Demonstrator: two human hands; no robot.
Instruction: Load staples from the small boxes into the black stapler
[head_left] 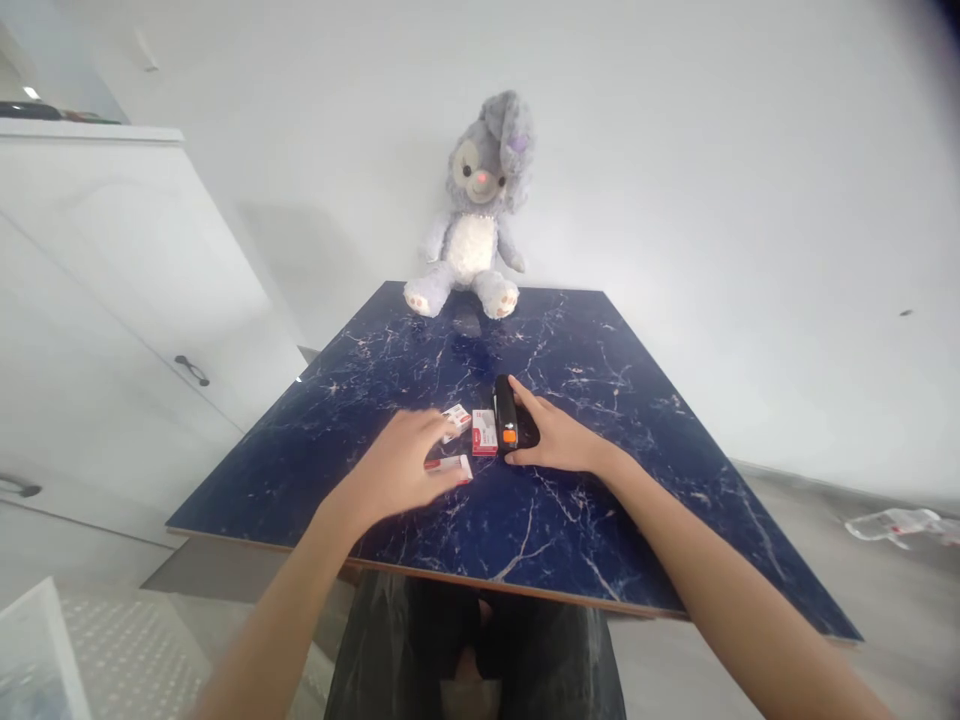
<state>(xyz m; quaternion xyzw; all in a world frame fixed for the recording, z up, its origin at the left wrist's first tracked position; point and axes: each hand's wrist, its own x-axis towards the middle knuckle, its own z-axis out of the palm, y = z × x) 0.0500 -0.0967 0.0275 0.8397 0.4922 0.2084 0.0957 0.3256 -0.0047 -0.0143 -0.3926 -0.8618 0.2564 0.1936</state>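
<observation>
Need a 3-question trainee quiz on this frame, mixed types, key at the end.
1. How many red-and-white boxes show, at least in part, on the blue table?
2. Which hand is touching the black-and-orange tool? A) left; B) right; C) both
3. True or false: the plush toy sits at the far end of the table, facing the camera.

Key:
1: Three; the left hand partly covers two of them.
2: B, the right hand.
3: True.
</observation>
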